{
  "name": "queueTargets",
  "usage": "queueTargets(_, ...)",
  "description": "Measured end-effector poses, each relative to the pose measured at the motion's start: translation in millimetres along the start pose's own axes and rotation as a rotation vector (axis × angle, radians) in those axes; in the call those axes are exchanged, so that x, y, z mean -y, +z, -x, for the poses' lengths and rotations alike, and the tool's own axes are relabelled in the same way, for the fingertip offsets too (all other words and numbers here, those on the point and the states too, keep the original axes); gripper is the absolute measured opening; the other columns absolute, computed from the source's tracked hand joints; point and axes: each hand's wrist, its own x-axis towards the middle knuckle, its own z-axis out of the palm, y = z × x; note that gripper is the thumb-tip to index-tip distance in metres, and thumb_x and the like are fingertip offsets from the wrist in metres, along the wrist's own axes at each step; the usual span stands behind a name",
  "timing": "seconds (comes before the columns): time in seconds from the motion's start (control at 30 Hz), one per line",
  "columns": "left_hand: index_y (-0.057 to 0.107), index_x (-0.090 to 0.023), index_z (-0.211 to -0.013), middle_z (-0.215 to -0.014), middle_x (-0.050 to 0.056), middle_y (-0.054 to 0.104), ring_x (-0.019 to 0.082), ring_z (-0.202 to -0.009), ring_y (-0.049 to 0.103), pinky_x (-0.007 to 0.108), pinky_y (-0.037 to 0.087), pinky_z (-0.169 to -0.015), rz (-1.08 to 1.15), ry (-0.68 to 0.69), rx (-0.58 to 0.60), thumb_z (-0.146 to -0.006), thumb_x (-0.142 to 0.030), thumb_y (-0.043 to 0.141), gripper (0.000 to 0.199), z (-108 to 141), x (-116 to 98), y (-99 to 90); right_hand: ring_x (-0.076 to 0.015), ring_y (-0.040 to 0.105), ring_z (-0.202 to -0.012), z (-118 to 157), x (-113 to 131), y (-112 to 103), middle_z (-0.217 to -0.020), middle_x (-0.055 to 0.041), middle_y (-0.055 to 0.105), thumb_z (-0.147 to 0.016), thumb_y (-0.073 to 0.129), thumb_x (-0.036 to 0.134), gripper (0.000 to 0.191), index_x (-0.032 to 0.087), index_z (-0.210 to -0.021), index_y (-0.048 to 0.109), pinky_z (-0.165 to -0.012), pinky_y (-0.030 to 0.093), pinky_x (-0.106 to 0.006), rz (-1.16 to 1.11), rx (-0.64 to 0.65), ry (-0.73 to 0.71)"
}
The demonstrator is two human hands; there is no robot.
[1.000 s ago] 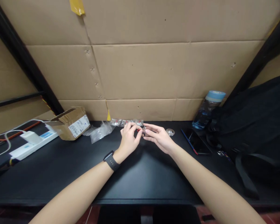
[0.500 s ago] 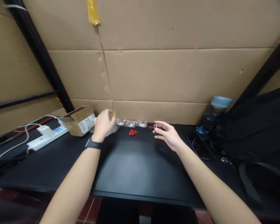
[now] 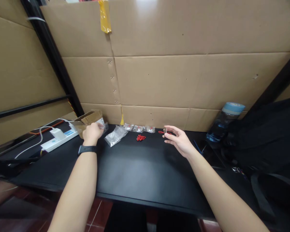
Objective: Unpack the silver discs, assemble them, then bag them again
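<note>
My left hand (image 3: pixel 93 132), with a dark watch on its wrist, is at the front of the opened cardboard box (image 3: pixel 83 120). Its fingers are curled, and whatever they grip is hidden; a bit of clear plastic shows beside them. My right hand (image 3: pixel 177 140) hovers above the black table, pinching a small shiny piece with a red cord loop (image 3: pixel 161 132) between thumb and fingers. Between the hands lie a bundle of red cords (image 3: pixel 140 138) and a row of round pieces in clear wrappers (image 3: pixel 138 129). Crumpled clear plastic bags (image 3: pixel 115 136) rest right of the box.
A white power strip (image 3: pixel 60 140) with plugs and cables lies at the left. To the right stand a blue-lidded water bottle (image 3: pixel 224 121) and a black bag (image 3: pixel 268 138). A dark flat device (image 3: pixel 212 156) lies near the bottle. A cardboard wall (image 3: pixel 154 80) closes the back.
My left hand has moved left and down onto the box, uncovering the plastic bags and a yellow tassel. My right hand still holds its piece. The view has shifted slightly.
</note>
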Motion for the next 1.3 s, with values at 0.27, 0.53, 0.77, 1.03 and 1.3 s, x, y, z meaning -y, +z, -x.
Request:
queueTargets(0.27,0.070,-0.022,-0.106,-0.109,0.008,0.070,0.024,-0.105,0.063,0.037,0.043,-0.096,0.200,0.468,-0.409,-0.098,-0.035,0.047,0.028,57,-100,-10.7,-0.0192,0.066,-0.093,-3,5,-12,-0.122,-0.0075,0.061,-0.073,0.081,0.040,0.050,0.027,-0.120,0.068,-0.074,0.058,-0.032,0.088,-0.098,-0.126)
queueTargets(0.53,0.068,-0.028,-0.103,-0.104,0.004,0.074,0.021,-0.119,0.060,0.039,0.035,-0.098,0.300,1.224,0.302,-0.098,-0.017,0.044,0.027,154,-182,60.2,-0.0165,0.065,-0.083,-6,12,-33,-0.118,-0.0071,0.065,-0.074,0.080,0.039,0.050,0.026,-0.120,0.068,-0.068,0.056,-0.031,0.185,-0.200,-0.171)
queueTargets(0.77,0.056,-0.030,-0.132,-0.133,0.009,0.062,0.026,-0.120,0.055,0.041,0.037,-0.097,0.272,1.164,0.482,-0.098,-0.044,0.049,0.037,156,-175,49.4,-0.0179,0.066,-0.086,2,22,-42,-0.110,-0.0067,0.068,-0.074,0.078,0.030,0.039,0.022,-0.112,0.072,-0.076,0.054,-0.032,0.535,0.058,-0.204)
queueTargets(1.03,0.057,-0.030,-0.131,-0.134,0.007,0.061,0.025,-0.118,0.056,0.040,0.035,-0.095,0.222,1.258,0.543,-0.103,-0.043,0.040,0.035,180,-189,51.9,-0.0175,0.063,-0.083,11,25,-41,-0.100,-0.0045,0.067,-0.066,0.076,0.014,0.044,0.023,-0.108,0.073,-0.074,0.049,-0.028,1.011,0.271,-0.220)
queueTargets(1.3,0.051,-0.030,-0.139,-0.121,0.009,0.059,0.026,-0.113,0.054,0.044,0.033,-0.099,0.103,1.179,0.428,-0.102,-0.046,0.041,0.041,173,-182,62.8,-0.0174,0.063,-0.081,15,31,-44,-0.094,-0.0016,0.070,-0.063,0.076,0.014,0.042,0.023,-0.103,0.073,-0.074,0.047,-0.025,1.082,0.391,-0.149)
